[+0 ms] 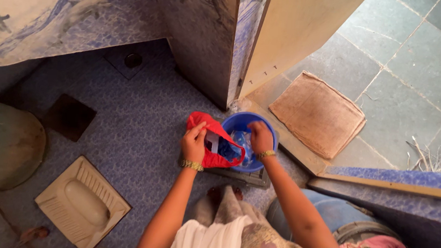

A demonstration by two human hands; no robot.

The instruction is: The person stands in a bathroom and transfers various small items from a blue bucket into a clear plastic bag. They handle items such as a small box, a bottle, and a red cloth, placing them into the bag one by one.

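Two hands work over a blue tub (241, 121) that sits on the blue floor (136, 133) by the door. From the head view, the left hand (193, 144) pinches the edge of a red cloth (210, 133), holding it up so it hangs over the tub's rim. The right hand (261, 137) is closed on something pale inside the tub; I cannot tell what. A white squat toilet (83, 202) lies near. The person's clothes hide the feet.
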